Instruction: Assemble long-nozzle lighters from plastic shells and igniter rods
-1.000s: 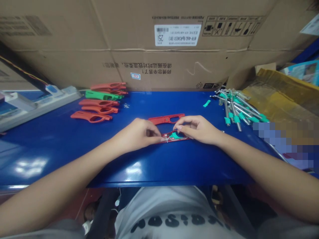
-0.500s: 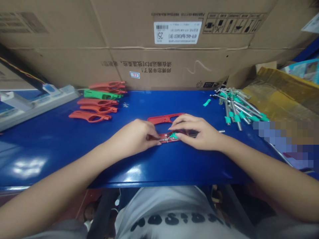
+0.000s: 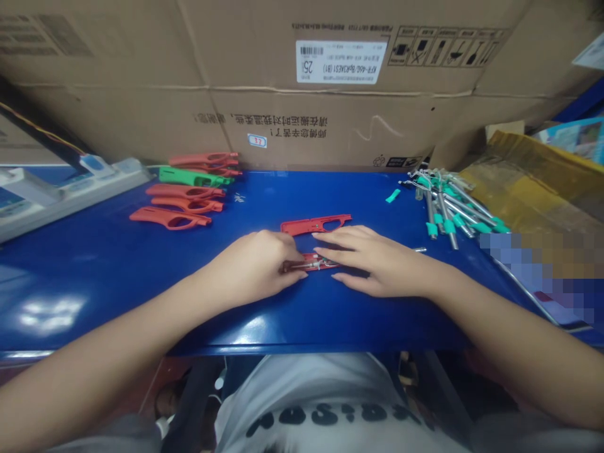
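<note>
My left hand (image 3: 252, 267) pinches the near end of a red plastic part with thin wires and a metal bit on it (image 3: 309, 263). My right hand (image 3: 377, 263) lies open and flat just to the right, its fingertips over that part. Further from me, a separate red moulded plastic frame (image 3: 315, 224) rests on the blue table (image 3: 264, 314), not touching either hand. Most of the wired part is hidden by my fingers.
Several red plastic frames (image 3: 177, 218) and a green one (image 3: 195, 178) lie at the far left. Metal tubes with teal sleeves (image 3: 450, 204) are piled at the far right, beyond a teal piece (image 3: 392, 196). A cardboard box (image 3: 330, 107) stands behind the table.
My right hand has let go and opened, sliding right and flattening out. The teal piece once visible at the wired part is no longer seen. My left hand keeps its pinch.
</note>
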The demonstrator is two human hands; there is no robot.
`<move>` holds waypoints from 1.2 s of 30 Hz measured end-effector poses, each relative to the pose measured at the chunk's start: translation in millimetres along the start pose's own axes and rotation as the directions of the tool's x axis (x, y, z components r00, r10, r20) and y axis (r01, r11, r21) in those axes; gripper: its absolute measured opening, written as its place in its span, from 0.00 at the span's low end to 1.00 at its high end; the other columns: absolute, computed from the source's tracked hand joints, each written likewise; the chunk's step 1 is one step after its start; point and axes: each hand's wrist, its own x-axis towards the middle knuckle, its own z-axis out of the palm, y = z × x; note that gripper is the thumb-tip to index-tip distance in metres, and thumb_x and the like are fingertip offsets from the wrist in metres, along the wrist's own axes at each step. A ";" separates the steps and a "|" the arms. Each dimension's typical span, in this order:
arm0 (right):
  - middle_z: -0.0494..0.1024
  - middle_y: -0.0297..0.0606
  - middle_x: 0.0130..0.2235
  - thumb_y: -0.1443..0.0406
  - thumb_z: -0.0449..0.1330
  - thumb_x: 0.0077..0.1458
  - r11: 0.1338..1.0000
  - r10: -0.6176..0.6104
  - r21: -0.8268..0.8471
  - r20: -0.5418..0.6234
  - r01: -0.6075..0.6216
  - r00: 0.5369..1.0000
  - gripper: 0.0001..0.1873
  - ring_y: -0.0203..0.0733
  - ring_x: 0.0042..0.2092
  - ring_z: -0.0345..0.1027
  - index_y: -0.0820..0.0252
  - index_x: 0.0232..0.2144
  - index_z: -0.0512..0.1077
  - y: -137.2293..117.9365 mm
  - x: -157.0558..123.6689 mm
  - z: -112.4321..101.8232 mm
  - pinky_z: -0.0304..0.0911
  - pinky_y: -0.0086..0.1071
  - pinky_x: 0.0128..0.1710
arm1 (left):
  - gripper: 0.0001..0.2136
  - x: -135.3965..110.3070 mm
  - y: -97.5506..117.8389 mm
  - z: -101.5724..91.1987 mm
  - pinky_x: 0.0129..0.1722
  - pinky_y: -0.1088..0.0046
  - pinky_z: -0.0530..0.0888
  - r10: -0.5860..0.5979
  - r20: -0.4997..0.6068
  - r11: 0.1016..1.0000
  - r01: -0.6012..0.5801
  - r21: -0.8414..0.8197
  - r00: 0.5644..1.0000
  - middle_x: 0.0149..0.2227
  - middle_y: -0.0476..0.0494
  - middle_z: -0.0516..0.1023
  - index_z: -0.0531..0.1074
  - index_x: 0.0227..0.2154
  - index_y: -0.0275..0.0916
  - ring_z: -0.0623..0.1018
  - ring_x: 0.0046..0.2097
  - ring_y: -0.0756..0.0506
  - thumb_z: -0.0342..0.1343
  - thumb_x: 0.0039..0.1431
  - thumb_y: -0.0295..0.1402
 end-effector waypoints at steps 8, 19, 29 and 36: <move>0.77 0.44 0.45 0.63 0.62 0.60 0.989 0.085 0.127 -0.044 -0.079 0.995 0.07 0.47 0.48 0.70 0.58 0.40 0.76 11.4 -2.1 -15.4 0.63 0.41 0.49 | 0.07 3.9 -7.4 1.4 0.35 0.73 0.73 0.013 -0.071 0.990 -0.022 -0.138 0.997 0.33 0.43 0.83 0.85 0.37 0.41 0.80 0.34 0.46 0.62 0.61 0.33; 0.77 0.38 0.39 0.66 0.60 0.62 0.924 0.220 0.289 0.136 -0.251 0.966 0.04 0.38 0.36 0.68 0.59 0.35 0.75 21.2 -4.8 -22.1 0.61 0.31 0.34 | 0.07 7.7 -17.3 2.6 0.34 0.74 0.73 -0.085 -0.025 0.952 0.073 -0.296 0.996 0.35 0.45 0.84 0.85 0.36 0.42 0.81 0.33 0.47 0.66 0.56 0.36; 0.79 0.39 0.39 0.62 0.61 0.60 0.928 0.251 0.257 0.100 -0.269 0.963 0.07 0.40 0.38 0.71 0.59 0.36 0.78 30.0 -14.8 -43.8 0.64 0.33 0.39 | 0.09 7.9 -7.1 -0.3 0.45 0.69 0.72 0.136 -0.232 0.983 -0.161 -0.092 0.963 0.44 0.43 0.82 0.81 0.41 0.40 0.77 0.43 0.44 0.60 0.64 0.38; 0.79 0.38 0.33 0.58 0.61 0.60 0.861 0.362 0.266 0.278 -0.434 0.890 0.12 0.37 0.33 0.68 0.61 0.32 0.77 28.4 -8.5 -37.0 0.58 0.31 0.33 | 0.12 10.4 -8.6 15.6 0.55 0.61 0.71 0.310 -0.194 0.947 -0.321 -0.028 0.931 0.53 0.41 0.79 0.78 0.50 0.41 0.76 0.54 0.41 0.53 0.70 0.33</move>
